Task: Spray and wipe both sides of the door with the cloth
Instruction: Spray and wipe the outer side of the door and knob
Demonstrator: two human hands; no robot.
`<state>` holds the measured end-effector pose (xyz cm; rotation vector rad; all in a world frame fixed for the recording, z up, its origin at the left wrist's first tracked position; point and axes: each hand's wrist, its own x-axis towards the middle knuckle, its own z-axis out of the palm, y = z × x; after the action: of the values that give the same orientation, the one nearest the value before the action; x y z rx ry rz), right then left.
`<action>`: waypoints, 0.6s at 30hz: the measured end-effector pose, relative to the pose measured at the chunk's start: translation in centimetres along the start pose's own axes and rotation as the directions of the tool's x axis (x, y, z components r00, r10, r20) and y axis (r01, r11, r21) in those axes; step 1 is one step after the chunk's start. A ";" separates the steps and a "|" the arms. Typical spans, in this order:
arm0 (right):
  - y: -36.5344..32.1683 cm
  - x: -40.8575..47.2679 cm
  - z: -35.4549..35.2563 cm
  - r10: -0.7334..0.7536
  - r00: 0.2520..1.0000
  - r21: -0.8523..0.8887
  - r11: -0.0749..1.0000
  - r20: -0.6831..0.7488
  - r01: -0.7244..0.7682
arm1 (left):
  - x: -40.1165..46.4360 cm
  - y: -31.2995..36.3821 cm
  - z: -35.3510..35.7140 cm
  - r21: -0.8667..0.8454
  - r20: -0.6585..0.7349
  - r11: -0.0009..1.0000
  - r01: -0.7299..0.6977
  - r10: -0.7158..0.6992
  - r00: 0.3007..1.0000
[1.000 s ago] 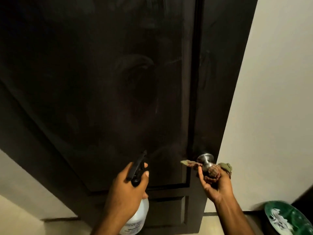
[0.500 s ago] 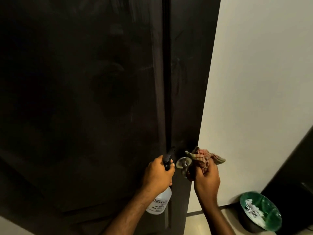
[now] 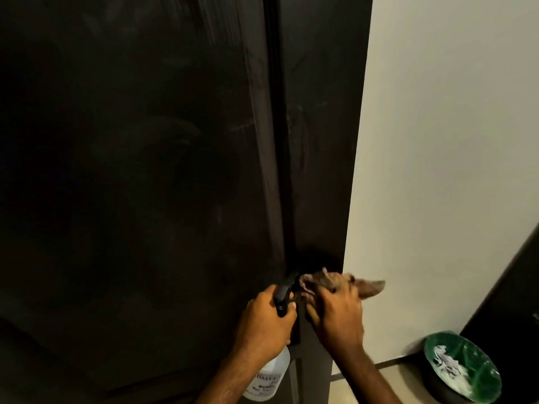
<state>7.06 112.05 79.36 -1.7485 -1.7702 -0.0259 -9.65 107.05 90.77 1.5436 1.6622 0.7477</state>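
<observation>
A dark brown panelled door (image 3: 145, 170) fills the left and centre of the head view, with faint wipe streaks on it. My left hand (image 3: 262, 322) grips a clear spray bottle (image 3: 269, 377) by its black trigger head, close to the door's right stile. Right beside it, my right hand (image 3: 338, 313) holds a reddish-brown cloth (image 3: 344, 282) bunched against the door where the knob is. The cloth and hand hide the knob.
A pale wall (image 3: 452, 141) stands right of the door edge. On the floor at the lower right sits a bin with a green liner (image 3: 460, 368) holding white paper. A dark surface (image 3: 513, 301) rises behind the bin.
The door has swung so its edge sits further left. My left hand brought the bottle right beside the knob. My right hand went from cupping the knob from below to covering it with the cloth.
</observation>
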 end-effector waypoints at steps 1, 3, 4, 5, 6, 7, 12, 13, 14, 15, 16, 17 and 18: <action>0.2 -0.6 0.5 0.025 1.000 0.052 0.998 0.015 -0.026 | 0.0 -0.1 -0.2 -0.015 0.002 1.000 0.002 -0.002 1.000; -0.5 -0.9 1.0 0.233 0.972 0.283 0.932 0.012 -0.227 | 0.0 -0.4 -0.3 -0.038 -0.003 0.999 0.005 -0.005 1.000; -1.0 -0.8 1.1 0.400 0.916 0.425 0.824 0.029 -0.373 | 0.0 -0.4 -0.3 -0.045 -0.005 0.999 0.007 -0.007 1.000; -1.3 -0.9 1.4 0.549 0.833 0.536 0.683 0.073 -0.497 | -0.2 -0.5 -0.2 -0.054 -0.004 0.998 0.011 -0.011 1.000; -1.7 -0.9 1.4 0.656 0.744 0.603 0.544 0.129 -0.584 | -0.3 -0.6 -0.4 -0.061 -0.005 0.998 0.011 -0.012 1.000; -1.6 -1.0 1.3 0.728 0.654 0.637 0.409 0.205 -0.654 | -0.4 -0.7 -0.4 -0.066 -0.003 0.998 0.012 -0.012 1.000; 0.7 -0.5 -0.2 0.453 0.503 0.676 -0.536 0.736 -0.506 | 0.1 -0.7 0.1 -0.048 -0.036 0.998 -0.036 0.034 0.999; 1.0 -0.9 -0.5 0.425 0.485 0.643 -0.567 0.764 -0.515 | 0.2 -0.7 0.4 -0.040 -0.036 0.998 -0.045 0.043 0.998; 1.2 -1.1 -0.9 0.440 0.472 0.644 -0.564 0.764 -0.517 | 0.2 -0.7 0.8 -0.045 -0.030 0.998 -0.049 0.047 0.998; 1.3 -1.5 -0.9 0.462 0.465 0.655 -0.552 0.755 -0.515 | 0.1 -0.6 1.1 -0.058 -0.021 0.997 -0.046 0.045 0.999; 1.1 -1.9 -1.2 0.505 0.459 0.682 -0.531 0.731 -0.503 | 0.1 -0.5 1.4 -0.074 -0.013 0.996 -0.043 0.042 0.999; 0.8 -2.4 -1.5 0.549 0.456 0.712 -0.493 0.700 -0.500 | 0.1 -0.4 1.7 -0.083 -0.010 0.996 -0.043 0.043 0.999; 0.4 -2.8 -2.1 0.585 0.464 0.740 -0.433 0.665 -0.514 | 0.2 -0.2 2.1 -0.083 -0.010 0.995 -0.050 0.049 0.999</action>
<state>8.04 108.64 79.60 -1.1107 -0.0284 1.3567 -8.08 107.04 89.41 1.5299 1.5835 0.8398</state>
